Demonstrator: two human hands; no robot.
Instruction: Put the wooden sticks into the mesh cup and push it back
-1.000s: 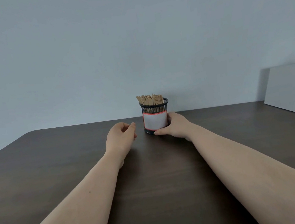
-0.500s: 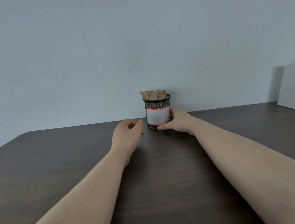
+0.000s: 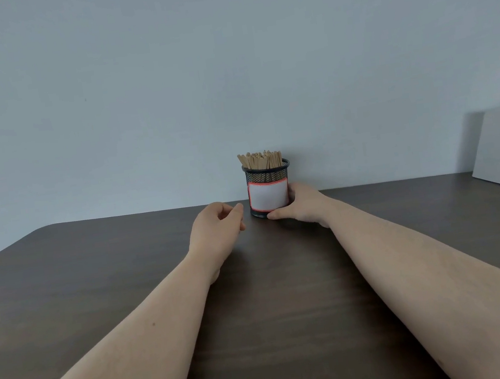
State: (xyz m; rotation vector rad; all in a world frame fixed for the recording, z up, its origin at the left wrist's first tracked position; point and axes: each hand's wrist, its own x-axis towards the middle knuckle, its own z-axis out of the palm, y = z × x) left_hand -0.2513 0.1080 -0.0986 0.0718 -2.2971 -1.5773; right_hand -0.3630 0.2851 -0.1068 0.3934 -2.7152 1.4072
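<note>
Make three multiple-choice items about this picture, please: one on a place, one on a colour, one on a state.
1. Where are the wooden sticks?
A. inside the mesh cup
B. flat on the table
C. in the left hand

2. What colour borders the cup's white label?
A. blue
B. red
C. green

3. What is the right hand doing?
A. resting apart from the cup
B. lifting a stick
C. touching the cup's side

Answers: 1 A, the sticks stand upright above the rim; 2 B, a red outline shows; 3 C, fingers wrap the cup's base.
</note>
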